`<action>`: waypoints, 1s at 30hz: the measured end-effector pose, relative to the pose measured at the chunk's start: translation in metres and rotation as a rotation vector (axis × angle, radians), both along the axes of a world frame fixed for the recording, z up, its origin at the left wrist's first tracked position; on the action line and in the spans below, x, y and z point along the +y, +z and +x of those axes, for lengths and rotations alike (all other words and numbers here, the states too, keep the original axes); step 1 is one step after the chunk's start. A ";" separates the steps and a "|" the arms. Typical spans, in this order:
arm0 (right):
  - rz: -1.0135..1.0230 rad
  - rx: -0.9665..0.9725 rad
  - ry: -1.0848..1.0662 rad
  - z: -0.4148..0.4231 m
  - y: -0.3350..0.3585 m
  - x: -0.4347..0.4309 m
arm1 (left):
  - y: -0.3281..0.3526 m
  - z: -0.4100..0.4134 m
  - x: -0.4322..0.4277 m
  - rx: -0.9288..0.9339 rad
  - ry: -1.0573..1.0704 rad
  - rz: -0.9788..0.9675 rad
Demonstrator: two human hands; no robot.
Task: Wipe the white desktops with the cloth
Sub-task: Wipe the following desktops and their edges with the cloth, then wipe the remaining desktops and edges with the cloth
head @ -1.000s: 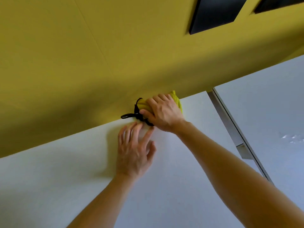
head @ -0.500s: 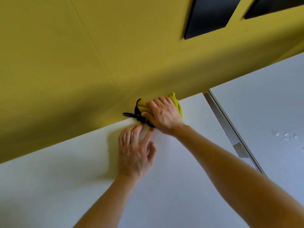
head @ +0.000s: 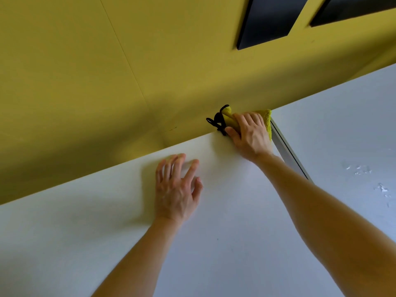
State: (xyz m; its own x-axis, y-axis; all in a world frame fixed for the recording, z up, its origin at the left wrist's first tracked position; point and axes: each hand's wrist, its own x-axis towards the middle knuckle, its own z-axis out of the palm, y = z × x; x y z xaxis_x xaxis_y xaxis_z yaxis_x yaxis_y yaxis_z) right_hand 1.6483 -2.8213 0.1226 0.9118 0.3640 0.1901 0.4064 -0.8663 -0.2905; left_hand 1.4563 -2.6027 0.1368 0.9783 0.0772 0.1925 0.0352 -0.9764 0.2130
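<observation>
The right hand (head: 250, 135) is gripping the fluffy yellow cloth (head: 267, 122), fingers curling over it, at the rear corner of the flat white desktop (head: 85, 232), against the yellow partition panel (head: 107, 82). The left hand (head: 177, 189) is resting flat on the desktop, fingers spread.

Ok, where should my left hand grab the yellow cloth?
Take the cloth by its bunched left end near the black loop, probably coming from the left: that end pokes out free of the right hand, which holds the rest against the yellow wall.

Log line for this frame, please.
wipe | right hand grips cloth at desktop back edge | left hand spread, holds nothing
</observation>
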 end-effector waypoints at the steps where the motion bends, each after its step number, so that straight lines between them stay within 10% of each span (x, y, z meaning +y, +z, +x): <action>1: 0.042 0.009 0.027 0.002 0.002 -0.008 | -0.001 0.001 0.000 0.000 -0.002 -0.004; 11: 0.215 -0.135 -0.355 -0.045 0.000 -0.009 | -0.004 0.001 -0.001 -0.012 -0.001 0.011; 19: 0.167 0.126 -0.160 -0.190 0.029 -0.063 | 0.019 0.004 -0.008 0.276 -0.017 0.158; 25: 0.488 0.698 -0.419 -0.241 0.097 -0.135 | 0.097 -0.065 -0.094 0.730 0.034 -0.514; 30: 0.845 0.762 -0.554 -0.309 0.162 -0.222 | 0.162 -0.119 -0.235 0.766 -0.159 -0.805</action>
State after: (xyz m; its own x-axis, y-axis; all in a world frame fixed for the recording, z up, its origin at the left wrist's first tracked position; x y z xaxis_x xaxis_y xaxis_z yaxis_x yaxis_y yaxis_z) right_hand 1.3395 -3.0436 0.2844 0.8832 -0.0783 -0.4625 -0.4635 -0.2967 -0.8349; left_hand 1.3375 -2.8373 0.2985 0.8269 -0.2285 -0.5139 0.3149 -0.5689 0.7597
